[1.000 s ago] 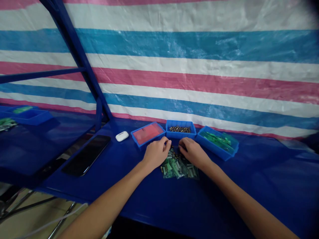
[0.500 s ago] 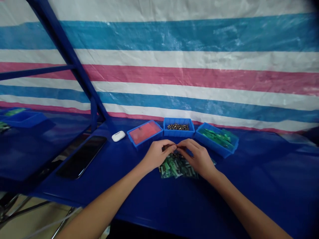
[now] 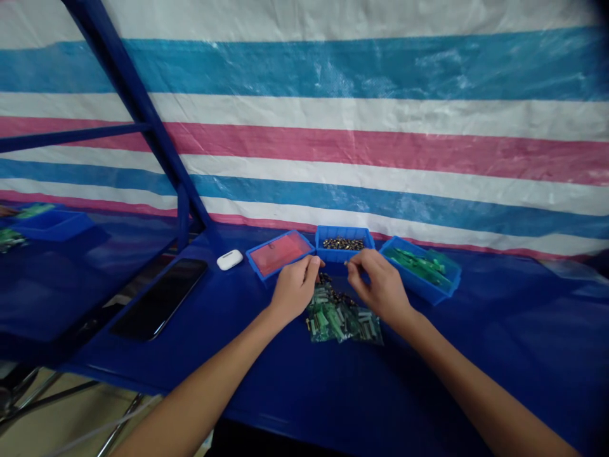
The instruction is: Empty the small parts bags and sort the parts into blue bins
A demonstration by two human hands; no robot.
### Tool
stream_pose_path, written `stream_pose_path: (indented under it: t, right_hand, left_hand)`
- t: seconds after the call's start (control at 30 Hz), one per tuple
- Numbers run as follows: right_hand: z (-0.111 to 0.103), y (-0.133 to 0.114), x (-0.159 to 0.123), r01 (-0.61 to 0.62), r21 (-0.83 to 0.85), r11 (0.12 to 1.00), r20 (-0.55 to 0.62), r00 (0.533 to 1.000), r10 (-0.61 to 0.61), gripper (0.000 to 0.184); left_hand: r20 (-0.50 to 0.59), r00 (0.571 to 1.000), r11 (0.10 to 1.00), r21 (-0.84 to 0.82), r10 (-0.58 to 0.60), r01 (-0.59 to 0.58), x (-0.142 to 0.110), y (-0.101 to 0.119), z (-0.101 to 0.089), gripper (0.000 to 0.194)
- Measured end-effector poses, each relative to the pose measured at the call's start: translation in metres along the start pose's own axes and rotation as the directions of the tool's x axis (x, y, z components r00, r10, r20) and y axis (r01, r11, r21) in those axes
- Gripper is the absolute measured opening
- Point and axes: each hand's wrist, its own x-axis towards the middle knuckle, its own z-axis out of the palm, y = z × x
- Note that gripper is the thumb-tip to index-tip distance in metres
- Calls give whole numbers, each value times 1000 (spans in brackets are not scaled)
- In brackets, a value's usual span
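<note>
My left hand is closed in a pinch over the far left of the pile. A tiny dark reddish bit shows at its fingertips, too small to name. A short gap to the right, my right hand pinches a small metal piece. Below and between the hands lie clear bags of green and grey plugs, with dark metal pieces at their far side. Just beyond stands a blue bin of small metal parts.
Left of that bin is a blue bin with red flat material; on its right, one with green pieces. A white earbud case and a black phone lie left. A blue frame post rises before the striped sheet.
My hands have come apart from touching fingertips, the right one moving away from the left. More of the dark metal pieces and bags shows between them. The view has shifted slightly.
</note>
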Motion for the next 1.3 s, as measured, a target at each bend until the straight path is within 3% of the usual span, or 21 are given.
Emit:
stream_pose_path:
  t: [0.13,0.23,0.33,0.47,0.7,0.87,1.0,1.13,1.23,1.3]
  right_hand:
    - [2,20,34,-85,-266,960,7,996,90,28]
    - [7,21,40,-96,-361,928,27,993,113,28]
    - [15,12,27,23,-285,958,172,985,28,25]
    - [28,7,10,153,-118,981,414,906,-91,19]
    - [35,14,10,188,-187,964,499,864,-72,11]
    - [22,19,3,66,-101,993,477,879,-10,9]
    - [7,22,-9,-103,51,993,368,927,77,9]
    - [0,17,-18,-217,211,953,266,951,158,27]
    - [0,12,-21,-286,327,901,271,942,200,21]
    - [2,10,-22,-378,433,818,299,917,265,16]
  left_hand:
    - [14,1000,995,96,15,-17,-1,-3,0,47]
    - [14,1000,990,142,0,-2,-2,-3,-1,49]
    - [-7,1000,987,159,-4,5,-2,-3,-3,52]
    - [-23,1000,984,179,0,4,-1,-2,-6,52]
    - [-44,999,986,167,-17,24,-1,0,-7,53]
    - [-28,1000,986,165,-8,12,-1,-1,-6,49]
    - [13,1000,977,211,27,-29,-3,0,-3,45]
    - [90,992,957,268,93,-114,-6,2,1,35]
    - [143,981,947,272,133,-168,-8,3,5,30]
    - [159,977,944,274,143,-182,-8,2,6,28]
